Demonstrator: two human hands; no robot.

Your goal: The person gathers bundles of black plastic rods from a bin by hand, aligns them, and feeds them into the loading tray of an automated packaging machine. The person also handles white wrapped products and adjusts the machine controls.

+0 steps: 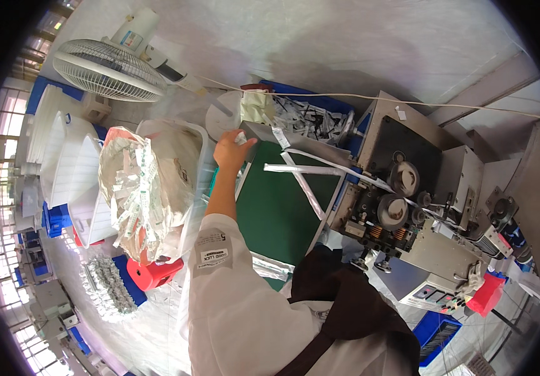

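Observation:
My left hand (231,149) reaches to the far left corner of a green conveyor belt (274,207). A small whitish piece (241,138) is pinched between its thumb and fingers; what it is exactly is too small to tell. The hand is beside the metal side guard (307,150) of the belt. Across the belt lie narrow silvery strips (304,185), and one runs from the roller machine (392,192) at the right. My right hand is out of view.
Left of the belt, a translucent bin (204,134) holds a large plastic bag (171,174) with printed strips. A blue crate (293,89) of loose strips stands behind. A standing fan (110,70), a red stool (155,274) and a cable (326,95) are around.

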